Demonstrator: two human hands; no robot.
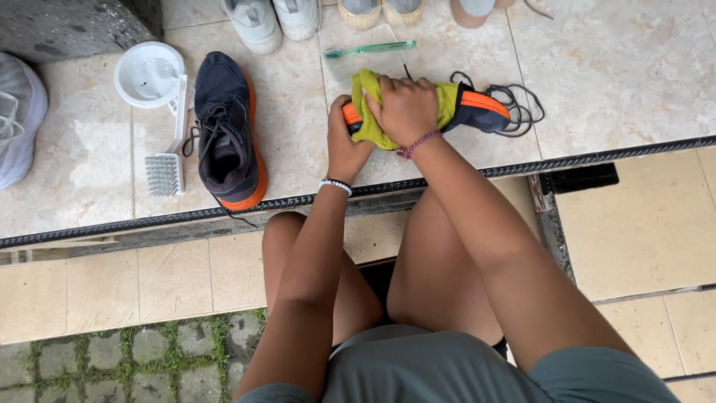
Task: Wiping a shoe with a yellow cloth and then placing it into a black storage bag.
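— What did you have in your hands just above the middle of the frame?

— Your right hand (405,108) was pressed down flat over a yellow-green cloth (367,112), fingers curled into it, rubbing it against a dark shoe with orange trim (477,108) that lay on its side on the pale tiled step (611,82). Your left hand (344,145) was closed around the shoe's orange end, steadying it from below the cloth.

— And the laces?

— They trailed loose off the shoe's right end, a black tangle of laces (518,104) resting on the tile.

— What lay around you?

— The matching dark shoe (227,130) stood upright to the left, well apart from your hands. Just beside it, further left, lay a white scrubbing brush (170,160), and above that a white round lid (148,73). A green toothbrush (369,49) rested on a clear plastic bag (343,63) near the top, just above the cloth.
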